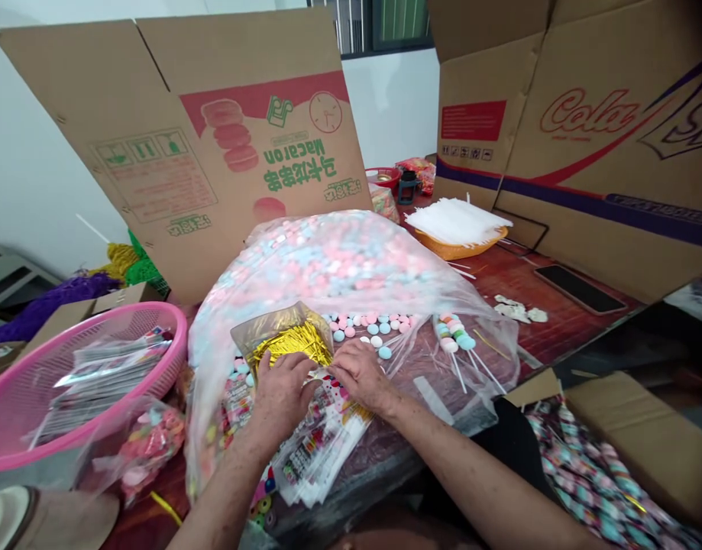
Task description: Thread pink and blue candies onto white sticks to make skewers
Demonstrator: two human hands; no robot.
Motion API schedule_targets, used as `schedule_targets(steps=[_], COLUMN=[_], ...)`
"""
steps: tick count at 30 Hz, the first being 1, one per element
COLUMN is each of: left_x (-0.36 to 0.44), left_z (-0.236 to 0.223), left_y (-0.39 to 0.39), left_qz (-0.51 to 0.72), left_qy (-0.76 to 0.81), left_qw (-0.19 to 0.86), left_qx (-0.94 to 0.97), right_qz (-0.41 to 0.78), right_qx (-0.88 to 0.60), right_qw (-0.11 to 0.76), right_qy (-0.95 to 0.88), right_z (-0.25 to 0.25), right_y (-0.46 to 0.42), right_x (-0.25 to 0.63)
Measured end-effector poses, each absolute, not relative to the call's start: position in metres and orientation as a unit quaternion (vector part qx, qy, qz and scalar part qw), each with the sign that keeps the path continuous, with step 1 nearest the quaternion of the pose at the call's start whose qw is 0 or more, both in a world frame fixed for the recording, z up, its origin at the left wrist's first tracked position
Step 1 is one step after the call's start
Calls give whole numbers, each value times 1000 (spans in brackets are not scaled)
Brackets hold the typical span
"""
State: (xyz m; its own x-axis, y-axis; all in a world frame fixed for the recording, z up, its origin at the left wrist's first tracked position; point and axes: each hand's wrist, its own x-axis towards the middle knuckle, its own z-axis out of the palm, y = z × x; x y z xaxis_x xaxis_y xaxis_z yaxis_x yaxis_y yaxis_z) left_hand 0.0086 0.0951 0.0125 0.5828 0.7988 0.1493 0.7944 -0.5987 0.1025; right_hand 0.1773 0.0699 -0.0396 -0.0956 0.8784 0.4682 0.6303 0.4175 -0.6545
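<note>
My left hand [282,393] is at the front edge of a clear bag of gold twist ties [296,340], its fingers curled and its thumb close to its index finger. Beside it, my right hand [362,372] is closed in a pinch, fingertips almost meeting those of the left. Whatever is between the fingers is too small to make out. Right below both hands lies a fanned pile of printed plastic bags [310,462]. Behind them a large clear sack [333,252] holds pink, white and blue candies. Candy skewers [457,336] lie to the right on the plastic.
A pink basket [176,359] with packed pouches stands left, near a bag of colourful candies [150,451]. White sticks fill an orange basket [454,248] at the back right, near a phone [580,289]. Cardboard boxes [213,191] rise behind; another box [637,428] is lower right.
</note>
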Motion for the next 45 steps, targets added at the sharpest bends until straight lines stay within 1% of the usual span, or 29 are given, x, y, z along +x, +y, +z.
schedule_targets(steps=[3, 8, 14, 18, 21, 25, 30, 34, 39, 43, 45], left_x=[12, 11, 9, 11, 14, 17, 12, 6, 5, 6, 8], left_z=[15, 22, 20, 11, 3, -5, 0, 3, 1, 2, 2], left_y=[97, 97, 86, 75, 66, 56, 51, 49, 44, 43, 44], left_qz=[98, 107, 199, 208, 210, 195, 163, 187, 164, 153, 163], left_qy=[469, 430, 440, 474, 443, 411, 393, 408, 411, 401, 387], left_qw=[92, 249, 310, 298, 293, 294, 310, 310, 242, 188, 190], left_qx=[873, 861, 819, 802, 821, 841, 850, 838, 863, 884, 888], right_qz=[171, 247, 323, 365, 399, 468, 546, 574, 588, 580, 559], right_qx=[-510, -481, -504, -520, -530, -492, -456, -455, -463, -476, -495], right_qw=[446, 468, 490, 499, 505, 501, 513, 542, 557, 518, 499], right_qy=[-715, -699, -633, -590, -553, -536, -480, -411, -361, -411, -440], right_z=[-37, -27, -25, -32, -31, -19, -13, -20, -22, -15, -14], right_y=[67, 65, 62, 51, 40, 29, 28, 27, 27, 23, 20], right_x=[185, 190, 178, 177, 185, 199, 198, 185, 187, 194, 190])
